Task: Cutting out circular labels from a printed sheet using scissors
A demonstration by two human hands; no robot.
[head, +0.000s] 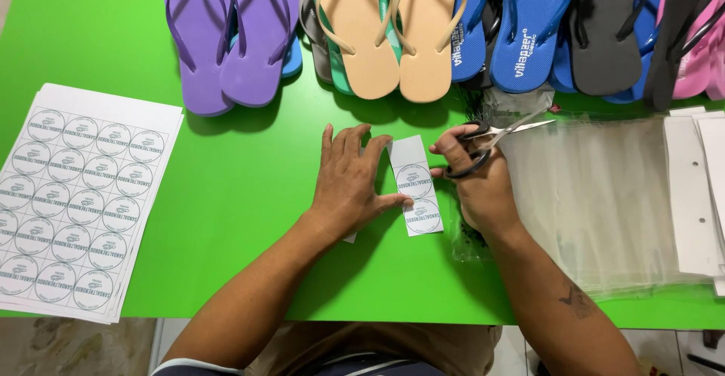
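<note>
While your left hand (349, 183) lies flat and open, pinning a paper strip (416, 186) to the green surface (242, 180), your right hand (477, 176) grips scissors (495, 140). Their blades are slightly parted.

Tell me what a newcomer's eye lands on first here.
The bright green table, with a row of flip-flops in purple, tan, blue, black and pink along its far edge. At the centre, the left hand presses a small paper strip of round labels flat, while the right hand holds scissors. A stack of printed label sheets lies far left.
</note>
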